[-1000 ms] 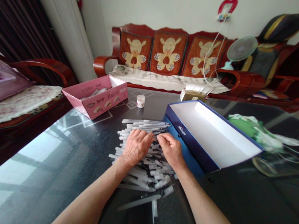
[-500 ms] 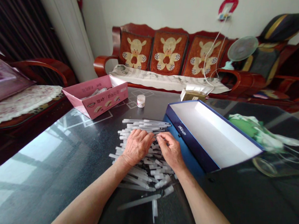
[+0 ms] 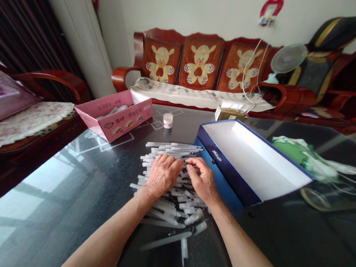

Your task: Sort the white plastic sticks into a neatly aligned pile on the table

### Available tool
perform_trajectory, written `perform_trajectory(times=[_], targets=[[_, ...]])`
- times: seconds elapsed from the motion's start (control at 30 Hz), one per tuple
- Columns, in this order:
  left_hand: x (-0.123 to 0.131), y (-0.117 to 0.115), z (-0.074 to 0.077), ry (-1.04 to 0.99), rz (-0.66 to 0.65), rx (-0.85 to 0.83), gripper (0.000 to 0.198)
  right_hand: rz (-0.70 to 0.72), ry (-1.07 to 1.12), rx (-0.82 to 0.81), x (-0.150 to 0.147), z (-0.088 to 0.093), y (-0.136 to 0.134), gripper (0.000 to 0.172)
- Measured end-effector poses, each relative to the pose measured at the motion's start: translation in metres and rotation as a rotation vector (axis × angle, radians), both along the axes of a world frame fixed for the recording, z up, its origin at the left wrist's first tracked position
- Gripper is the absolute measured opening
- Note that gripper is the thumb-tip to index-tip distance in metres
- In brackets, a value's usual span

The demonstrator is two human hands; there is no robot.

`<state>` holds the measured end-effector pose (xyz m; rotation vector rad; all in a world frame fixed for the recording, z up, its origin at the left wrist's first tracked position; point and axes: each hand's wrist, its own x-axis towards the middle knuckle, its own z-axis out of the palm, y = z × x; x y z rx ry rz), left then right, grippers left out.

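A heap of translucent white pens point(image 3: 165, 209) with caps lies on the dark table in front of me. Above the heap, my left hand point(image 3: 165, 171) is closed, its fingers curled round a pen that they mostly hide. My right hand point(image 3: 203, 178) meets it from the right, thumb and forefinger pinched at the end of the same slim pen. Only a small dark bit shows between the fingertips. Near the front of the heap, one pen point(image 3: 165, 241) lies apart at a slant, with a short loose piece point(image 3: 184, 251) below it.
An open pink box point(image 3: 125, 123) with white pieces inside stands at the back left. A small white jar point(image 3: 167, 120) is behind the heap. To the right sits an open dark-blue box point(image 3: 234, 174) with a white inside. Beyond it lies a green-and-white bag point(image 3: 301, 157).
My right fingertips have shifted slightly, the thumb lowering and the forefinger stretching over the pen's end. My left hand stays in place, and the pens and boxes have not moved.
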<state>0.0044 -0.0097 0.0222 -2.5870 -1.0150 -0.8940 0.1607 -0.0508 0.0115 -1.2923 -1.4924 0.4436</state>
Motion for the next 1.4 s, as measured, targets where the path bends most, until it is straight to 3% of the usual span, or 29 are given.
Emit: perform_trajectory(times=[0.1, 0.2, 0.3, 0.4, 0.57, 0.67, 0.77, 0.9, 1.1, 1.23, 1.4], targets=[[0.0002, 0.0001, -0.0005, -0.003, -0.001, 0.003, 0.026, -0.017, 0.012, -0.016, 0.0002, -0.0004, -0.0008, 0.025], [0.0005, 0.0002, -0.0012, 0.002, -0.007, 0.013, 0.026, -0.048, -0.004, -0.009, 0.0010, -0.0006, 0.0002, 0.015], [0.0006, 0.0002, -0.0016, 0.006, -0.007, 0.016, 0.026, -0.029, -0.028, -0.004, 0.0011, -0.0007, 0.0016, 0.019], [0.0005, 0.0002, -0.0017, 0.004, -0.002, 0.007, 0.026, -0.016, -0.021, 0.006, 0.0005, -0.0003, 0.0010, 0.013], [0.0008, -0.0005, -0.0004, -0.001, 0.001, -0.006, 0.026, -0.055, -0.010, -0.017, 0.0014, 0.0011, -0.0011, 0.027], [0.0012, -0.0009, 0.0005, 0.002, -0.004, 0.003, 0.026, -0.081, -0.022, -0.013, 0.0023, 0.0006, 0.0002, 0.015], [0.0010, -0.0006, 0.0002, 0.008, -0.006, 0.006, 0.027, -0.068, -0.047, -0.012, 0.0019, -0.0003, 0.0021, 0.023], [0.0008, 0.0002, -0.0013, 0.008, -0.004, 0.007, 0.027, -0.044, -0.042, 0.015, 0.0011, 0.0005, 0.0014, 0.013], [0.0010, -0.0001, -0.0013, 0.002, -0.008, 0.009, 0.026, -0.075, -0.021, -0.017, 0.0014, 0.0004, 0.0004, 0.016], [0.0008, 0.0000, -0.0010, 0.001, -0.014, 0.002, 0.027, -0.056, -0.042, -0.031, 0.0014, -0.0011, 0.0026, 0.025], [0.0009, 0.0001, -0.0014, -0.002, -0.011, -0.004, 0.027, -0.039, -0.019, -0.013, 0.0016, -0.0002, 0.0009, 0.015]])
